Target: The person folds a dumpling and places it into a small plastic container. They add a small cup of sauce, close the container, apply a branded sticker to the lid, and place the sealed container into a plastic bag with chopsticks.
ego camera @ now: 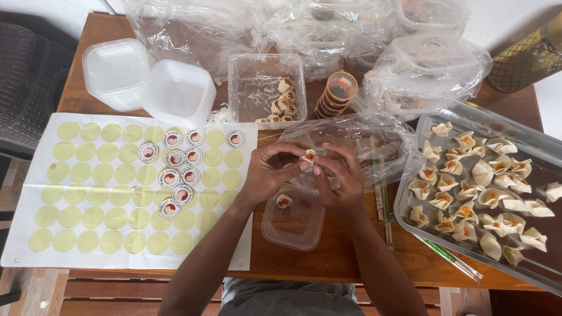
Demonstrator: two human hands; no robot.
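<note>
Above the clear box (293, 225), a dumpling (308, 155) sits pinched between both grips. Left hand (270, 172) and right hand (341, 178) curl inward, fingertips meeting.

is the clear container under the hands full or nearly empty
Nearly empty: the clear container holds a single dumpling at its back edge; the remaining floor is bare.

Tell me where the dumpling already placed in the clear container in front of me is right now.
In the head view, the dumpling sits at the back left corner of the clear container, just below the left hand, right of the sticker sheet.
</note>
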